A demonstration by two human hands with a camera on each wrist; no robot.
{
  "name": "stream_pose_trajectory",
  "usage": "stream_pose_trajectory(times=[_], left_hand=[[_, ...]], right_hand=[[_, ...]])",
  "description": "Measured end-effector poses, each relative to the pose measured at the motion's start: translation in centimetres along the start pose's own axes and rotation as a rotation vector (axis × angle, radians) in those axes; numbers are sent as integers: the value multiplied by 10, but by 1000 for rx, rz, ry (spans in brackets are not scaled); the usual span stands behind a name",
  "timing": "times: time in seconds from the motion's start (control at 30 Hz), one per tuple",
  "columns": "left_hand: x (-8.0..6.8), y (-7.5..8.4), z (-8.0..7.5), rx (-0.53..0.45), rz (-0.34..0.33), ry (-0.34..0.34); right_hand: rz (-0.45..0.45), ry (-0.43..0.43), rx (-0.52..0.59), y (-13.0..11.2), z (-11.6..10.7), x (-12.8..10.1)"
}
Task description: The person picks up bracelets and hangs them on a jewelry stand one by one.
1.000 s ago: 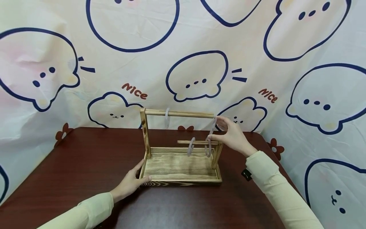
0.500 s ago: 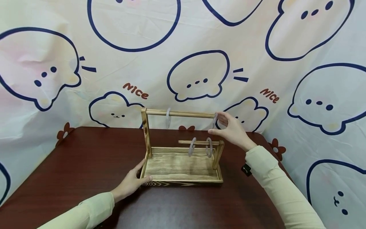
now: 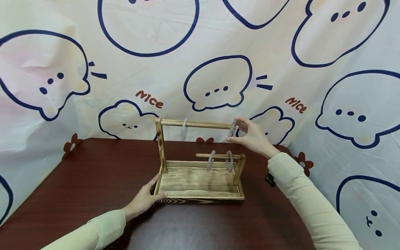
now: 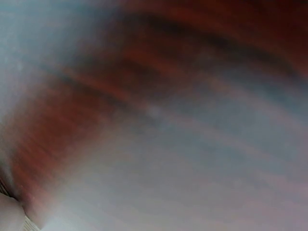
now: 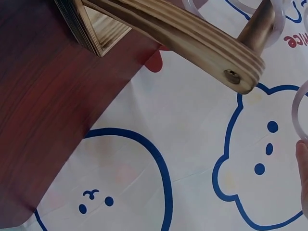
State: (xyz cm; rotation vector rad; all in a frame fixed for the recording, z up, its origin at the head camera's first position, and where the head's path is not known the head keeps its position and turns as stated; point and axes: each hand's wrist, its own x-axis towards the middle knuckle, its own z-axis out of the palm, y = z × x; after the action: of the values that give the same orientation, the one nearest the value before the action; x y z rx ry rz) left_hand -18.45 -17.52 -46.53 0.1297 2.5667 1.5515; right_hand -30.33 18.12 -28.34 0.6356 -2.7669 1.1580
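A wooden rack (image 3: 200,182) stands on the dark red table (image 3: 93,173). It has a tray base, a top rod (image 3: 206,124) and a shorter lower rod (image 3: 218,156). One translucent ring (image 3: 185,129) hangs on the top rod, and two rings (image 3: 210,160) (image 3: 229,161) hang on the lower rod. My right hand (image 3: 234,130) pinches another ring (image 3: 232,132) at the top rod's free right end; I cannot tell whether it is over the rod. My left hand (image 3: 147,198) rests with straight fingers on the base's front left corner. In the right wrist view the ring's edge (image 5: 299,113) shows beside a wooden post end (image 5: 231,67).
A cartoon-printed cloth (image 3: 218,52) hangs close behind the table and down its right side (image 5: 168,168). The table's right edge runs near my right sleeve (image 3: 300,194). The left wrist view is a blur of red-brown table (image 4: 154,72).
My right hand has lifted its ring from beside the lower rod up to the right end of the top rod. The left hand has stayed on the base.
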Motion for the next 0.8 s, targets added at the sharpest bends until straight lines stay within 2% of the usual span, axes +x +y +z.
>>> stream_pose_trajectory(times=[0.23, 0.4, 0.57, 0.8], left_hand=[[-1, 1, -1, -7, 25, 19], [-2, 0, 0, -7, 11, 8], [-1, -1, 1, -22, 8, 10], [0, -2, 1, -18, -1, 8]], right_hand=[[-17, -29, 13, -5, 3, 9], [-64, -50, -24, -9, 6, 13], [-109, -24, -83, -14, 7, 18], [-134, -31, -75, -21, 10, 26]])
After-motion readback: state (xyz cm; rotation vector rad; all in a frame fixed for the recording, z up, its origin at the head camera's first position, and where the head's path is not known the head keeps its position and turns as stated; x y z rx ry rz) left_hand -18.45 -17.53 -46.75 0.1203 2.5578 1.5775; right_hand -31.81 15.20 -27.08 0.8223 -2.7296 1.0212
